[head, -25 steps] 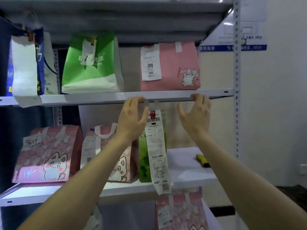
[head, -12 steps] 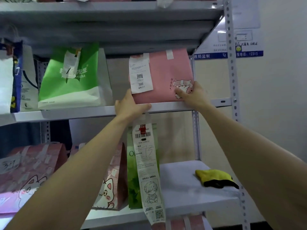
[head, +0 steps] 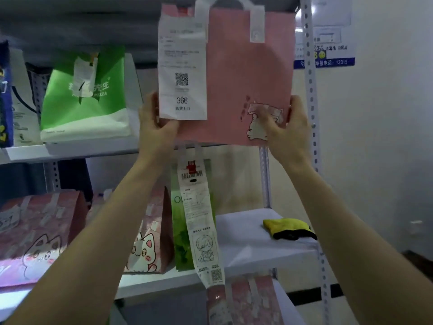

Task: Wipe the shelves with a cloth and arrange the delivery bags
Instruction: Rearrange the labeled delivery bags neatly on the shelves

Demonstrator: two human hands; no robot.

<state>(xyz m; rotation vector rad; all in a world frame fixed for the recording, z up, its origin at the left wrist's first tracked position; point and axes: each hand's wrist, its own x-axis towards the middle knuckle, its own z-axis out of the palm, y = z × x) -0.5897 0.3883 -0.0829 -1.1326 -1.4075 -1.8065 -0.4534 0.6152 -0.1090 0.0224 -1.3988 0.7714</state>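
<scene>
A pink delivery bag (head: 243, 73) with a cat drawing and a white receipt marked 366 hangs in the air in front of the upper shelf (head: 70, 150). My left hand (head: 155, 124) grips its lower left corner and my right hand (head: 289, 126) grips its lower right corner. A yellow and black cloth (head: 289, 228) lies on the right part of the middle shelf (head: 246, 256), apart from both hands.
A green and white bag (head: 86, 102) and a blue bag (head: 5, 95) stand on the upper shelf. Pink cat bags (head: 37, 233) and a green bag (head: 181, 231) with a long hanging receipt (head: 201, 221) stand on the middle shelf. A perforated upright (head: 312, 113) runs along the right.
Both hands rose from the upper shelf's edge, took hold of the pink bag's lower corners and lifted it off the shelf toward me.
</scene>
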